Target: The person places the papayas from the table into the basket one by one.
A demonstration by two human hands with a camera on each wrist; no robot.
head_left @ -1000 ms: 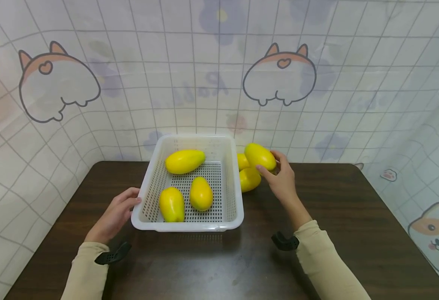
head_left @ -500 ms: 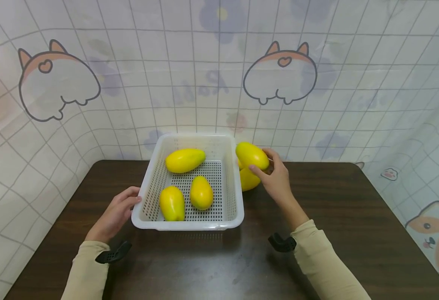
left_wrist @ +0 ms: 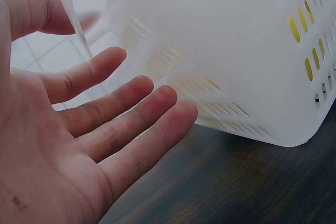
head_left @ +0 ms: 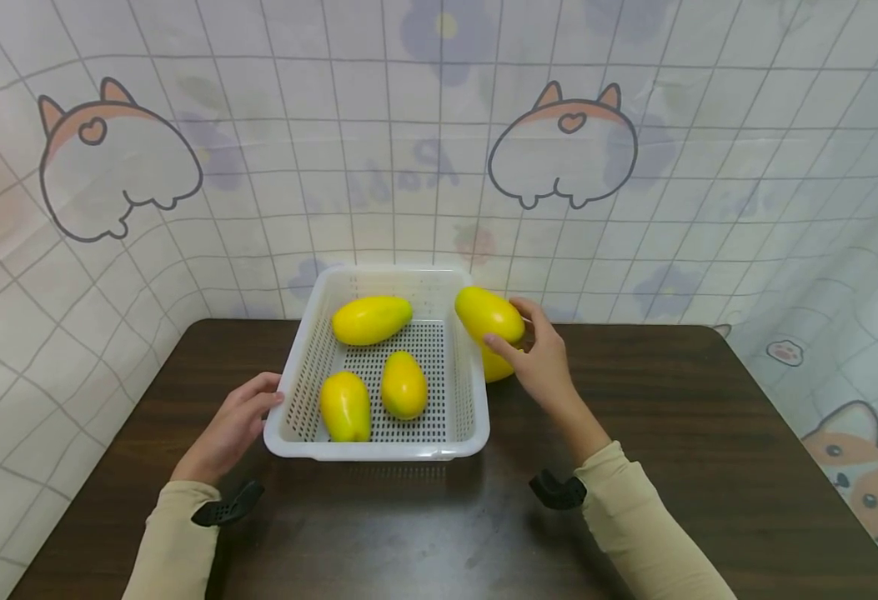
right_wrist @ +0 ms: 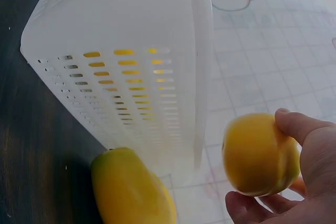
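Note:
A white perforated plastic basket stands on the table with three yellow papayas inside: one at the back, one at front left and one nearer the middle. My right hand grips another papaya between thumb and fingers, raised at the basket's right rim. Beneath it, a further papaya lies against the basket's outer wall, with part of another behind. My left hand touches the left rim, thumb at the edge; in the left wrist view its fingers are extended and spread.
The dark wooden table extends to both sides and in front of the basket. A white grid-patterned cloth with cartoon animals hangs close behind it and at the sides.
My right hand has carried its papaya leftward, from above the papayas on the table to the basket's right rim. My left hand and the basket have stayed in place.

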